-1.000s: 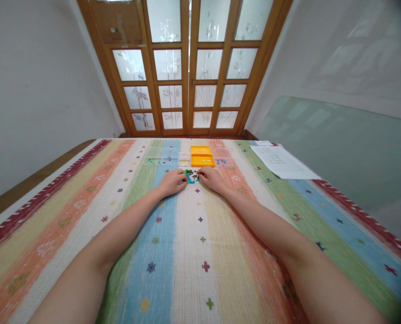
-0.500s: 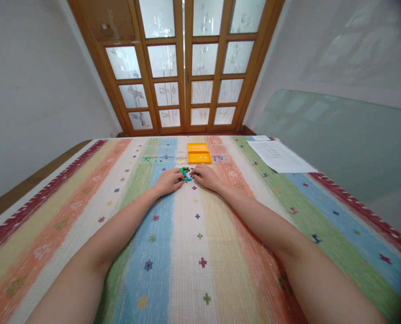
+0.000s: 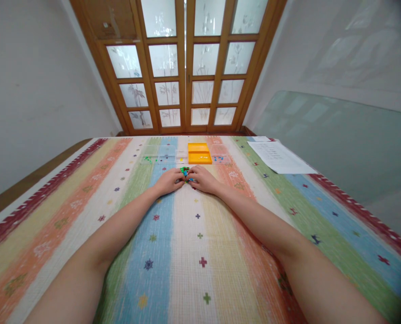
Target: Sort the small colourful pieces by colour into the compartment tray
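A small cluster of green, blue and dark plastic pieces [image 3: 184, 170] lies between my hands on the striped tablecloth. My left hand [image 3: 169, 181] rests on the cloth at its left side, fingers curled together against the cluster's edge. From the right, my right hand [image 3: 202, 179] reaches over the near part, its thumb and fingertips pinched close to my left fingertips. Whatever is between the right fingertips is too small to make out. Both hands partly cover the cluster.
Just beyond the hands stands an orange open box [image 3: 199, 147] with pale bits in its front compartment. Clear trays hold small green pieces [image 3: 149, 159] on the left and small blue pieces [image 3: 219, 159] on the right. Printed paper [image 3: 278, 156] lies at the table's right.
My right hand has moved left and slightly nearer, bringing its fingertips to the left hand's and covering more of the pieces. My left hand stays almost where it was.
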